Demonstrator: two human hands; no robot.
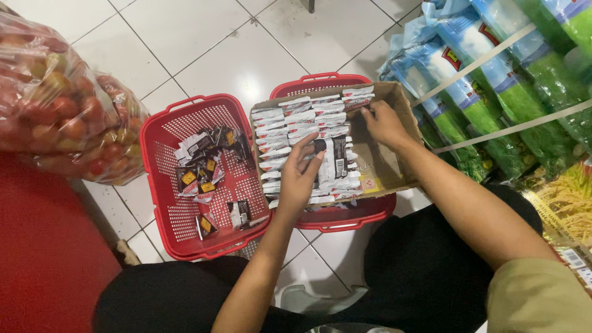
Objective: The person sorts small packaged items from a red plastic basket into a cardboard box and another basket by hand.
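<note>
Cardboard box (pixel 382 169): open, shallow, centre of the frame, resting on a red basket (pixel 345 217); rows of small white sachets (pixel 290 126) fill its left part.
Left hand (pixel 300 179): lower centre, fingers curled around a stack of sachets (pixel 331 161) standing on edge in the box, gripping it.
Right hand (pixel 383 123): upper centre-right, fingertips pressed on the far row of sachets; whether it pinches one I cannot tell.
Second red basket (pixel 166 154): just left of the box, holding loose dark and white sachets (pixel 203 172).
Upper left: clear bag of small red and yellow tomatoes (pixel 61 105).
Right edge: hanging blue and green packets (pixel 493 80).
Floor: white tiles (pixel 216 49).
</note>
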